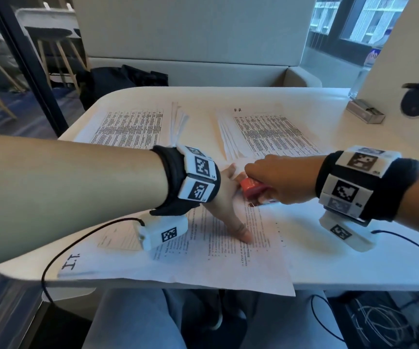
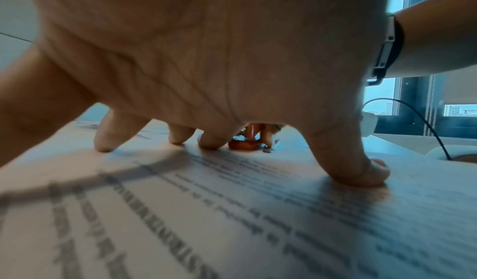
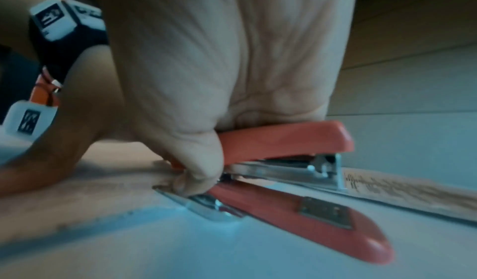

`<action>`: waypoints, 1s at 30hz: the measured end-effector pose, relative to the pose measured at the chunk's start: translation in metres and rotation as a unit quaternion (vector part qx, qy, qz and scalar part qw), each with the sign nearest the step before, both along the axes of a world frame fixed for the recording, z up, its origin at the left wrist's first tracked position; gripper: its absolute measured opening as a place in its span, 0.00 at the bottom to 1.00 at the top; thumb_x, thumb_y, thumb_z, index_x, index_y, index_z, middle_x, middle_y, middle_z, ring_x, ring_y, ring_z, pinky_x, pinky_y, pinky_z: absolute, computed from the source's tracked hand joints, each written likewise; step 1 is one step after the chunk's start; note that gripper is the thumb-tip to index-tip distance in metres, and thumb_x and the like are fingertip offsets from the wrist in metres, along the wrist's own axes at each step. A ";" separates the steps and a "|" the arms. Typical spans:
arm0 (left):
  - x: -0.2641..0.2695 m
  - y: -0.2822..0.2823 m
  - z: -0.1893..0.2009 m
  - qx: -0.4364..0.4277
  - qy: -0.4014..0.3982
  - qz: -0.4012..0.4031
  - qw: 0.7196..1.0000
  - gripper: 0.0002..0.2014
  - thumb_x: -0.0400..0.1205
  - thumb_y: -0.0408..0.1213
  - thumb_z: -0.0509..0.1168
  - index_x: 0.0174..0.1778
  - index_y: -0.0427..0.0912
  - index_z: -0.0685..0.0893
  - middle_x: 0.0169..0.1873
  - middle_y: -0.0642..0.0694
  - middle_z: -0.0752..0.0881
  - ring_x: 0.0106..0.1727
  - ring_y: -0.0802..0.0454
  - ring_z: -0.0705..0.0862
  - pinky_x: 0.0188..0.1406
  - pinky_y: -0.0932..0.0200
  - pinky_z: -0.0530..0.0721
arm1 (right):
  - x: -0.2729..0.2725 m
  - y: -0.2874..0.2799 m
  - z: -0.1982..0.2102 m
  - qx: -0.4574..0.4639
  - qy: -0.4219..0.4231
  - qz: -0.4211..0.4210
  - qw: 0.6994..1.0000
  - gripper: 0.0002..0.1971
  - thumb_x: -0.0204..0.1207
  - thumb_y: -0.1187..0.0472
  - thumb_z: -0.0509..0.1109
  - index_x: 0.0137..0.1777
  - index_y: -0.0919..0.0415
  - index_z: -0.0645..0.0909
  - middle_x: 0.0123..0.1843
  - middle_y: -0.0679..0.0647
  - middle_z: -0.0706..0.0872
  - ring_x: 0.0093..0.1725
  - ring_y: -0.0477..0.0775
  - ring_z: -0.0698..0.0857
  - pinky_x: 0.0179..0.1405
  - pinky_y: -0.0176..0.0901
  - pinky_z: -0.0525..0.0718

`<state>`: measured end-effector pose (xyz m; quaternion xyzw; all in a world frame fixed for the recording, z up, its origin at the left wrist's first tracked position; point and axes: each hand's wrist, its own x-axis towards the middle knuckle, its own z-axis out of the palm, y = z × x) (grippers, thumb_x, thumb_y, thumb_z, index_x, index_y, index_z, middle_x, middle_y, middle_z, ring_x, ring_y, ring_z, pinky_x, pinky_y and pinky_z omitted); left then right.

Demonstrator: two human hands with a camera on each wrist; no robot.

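Now we press our left hand (image 1: 224, 197), fingers (image 2: 361, 167) spread straight, onto the papers (image 1: 228, 268) so they cannot slide on the surface (image 1: 342, 248), while our right hand (image 1: 279, 182) grips the stapler (image 1: 252, 187) at their edge.

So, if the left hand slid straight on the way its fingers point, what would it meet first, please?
Probably the orange stapler, which the right hand grips at the edge of the paper: the left wrist view shows it straight ahead of the left hand. The gap is hard to judge.
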<state>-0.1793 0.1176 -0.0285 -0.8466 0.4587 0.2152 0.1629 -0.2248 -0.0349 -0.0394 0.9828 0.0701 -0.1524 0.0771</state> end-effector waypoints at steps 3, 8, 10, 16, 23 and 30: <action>0.004 0.000 -0.004 0.006 0.001 0.012 1.000 0.58 0.68 0.74 0.64 0.82 0.59 0.32 0.82 0.46 0.29 0.84 0.37 0.39 0.81 0.43 0.45 | 0.003 0.000 -0.002 -0.007 0.011 -0.002 1.000 0.14 0.80 0.52 0.67 0.49 0.50 0.62 0.48 0.51 0.76 0.49 0.54 0.75 0.51 0.56 0.80; 0.007 -0.001 -0.006 0.000 0.012 -0.030 0.999 0.53 0.69 0.75 0.61 0.82 0.62 0.37 0.83 0.46 0.33 0.84 0.43 0.40 0.81 0.42 0.41 | 0.000 -0.003 -0.003 -0.037 -0.071 0.114 0.990 0.12 0.82 0.47 0.63 0.56 0.47 0.63 0.48 0.42 0.66 0.49 0.47 0.64 0.53 0.43 0.71; 0.009 -0.001 -0.008 0.005 0.009 -0.021 1.000 0.55 0.67 0.76 0.61 0.81 0.63 0.35 0.82 0.45 0.30 0.84 0.41 0.40 0.81 0.42 0.42 | 0.000 -0.002 -0.004 -0.016 -0.054 0.075 0.996 0.12 0.81 0.48 0.65 0.52 0.46 0.62 0.47 0.43 0.69 0.49 0.48 0.66 0.52 0.46 0.74; 0.007 -0.001 -0.009 0.017 -0.003 -0.014 1.000 0.56 0.68 0.76 0.61 0.82 0.60 0.33 0.82 0.48 0.30 0.84 0.37 0.41 0.81 0.41 0.42 | 0.000 0.006 -0.002 -0.054 -0.028 0.043 0.997 0.12 0.82 0.53 0.64 0.53 0.48 0.61 0.44 0.44 0.72 0.47 0.49 0.69 0.48 0.46 0.76; 0.013 -0.003 -0.013 0.009 0.012 -0.024 1.000 0.56 0.67 0.77 0.61 0.81 0.63 0.34 0.82 0.46 0.29 0.84 0.44 0.38 0.80 0.41 0.37 | 0.001 0.000 -0.003 0.008 -0.040 0.068 0.997 0.14 0.80 0.51 0.67 0.49 0.45 0.61 0.48 0.46 0.76 0.49 0.50 0.70 0.47 0.44 0.72; 0.015 -0.003 -0.014 0.002 0.014 -0.039 0.999 0.55 0.67 0.77 0.61 0.81 0.64 0.35 0.82 0.46 0.30 0.84 0.46 0.37 0.80 0.40 0.38 | 0.002 -0.004 -0.003 -0.051 -0.067 0.146 0.986 0.12 0.82 0.46 0.64 0.54 0.50 0.66 0.47 0.44 0.69 0.47 0.48 0.67 0.47 0.40 0.69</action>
